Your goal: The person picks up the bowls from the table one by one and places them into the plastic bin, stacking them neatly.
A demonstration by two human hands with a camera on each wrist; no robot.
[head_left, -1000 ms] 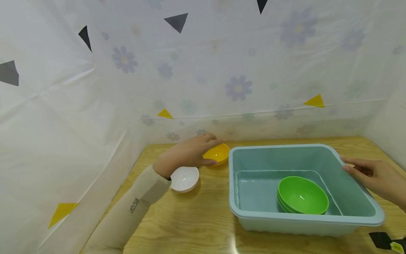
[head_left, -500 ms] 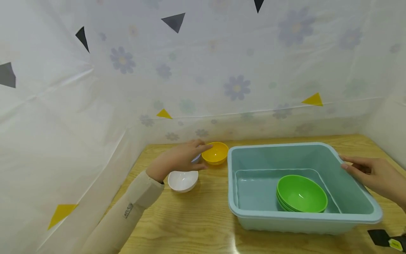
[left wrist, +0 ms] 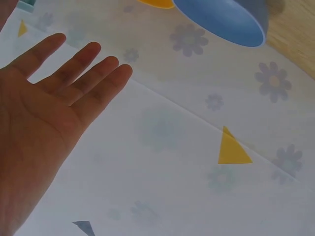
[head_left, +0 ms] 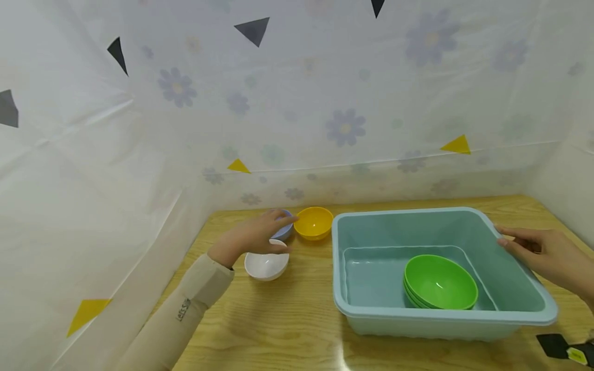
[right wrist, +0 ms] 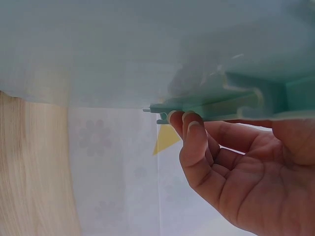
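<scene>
My left hand (head_left: pixel 252 236) reaches over a small blue bowl (head_left: pixel 283 232) at the back left of the table. Its fingers lie straight and spread in the left wrist view (left wrist: pixel 54 103), holding nothing, with the blue bowl (left wrist: pixel 221 19) just beyond them. A yellow bowl (head_left: pixel 314 222) stands to the right of the blue one, and a white bowl (head_left: pixel 266 265) sits under my wrist. My right hand (head_left: pixel 538 250) grips the right rim of a pale teal tub (head_left: pixel 408 212); its fingertips (right wrist: pixel 189 123) curl under the rim. Stacked green bowls (head_left: pixel 440 282) rest inside the tub.
White flowered plastic sheeting (head_left: pixel 325 103) closes off the back and left sides of the wooden table (head_left: pixel 287 319). A black object with a yellow tag (head_left: pixel 559 348) lies at the front right corner. The bowls stand close against the tub's left wall.
My left hand let go of the yellow bowl and drew back to the left, so the blue bowl now shows beneath its fingers. The right hand stayed on the tub rim.
</scene>
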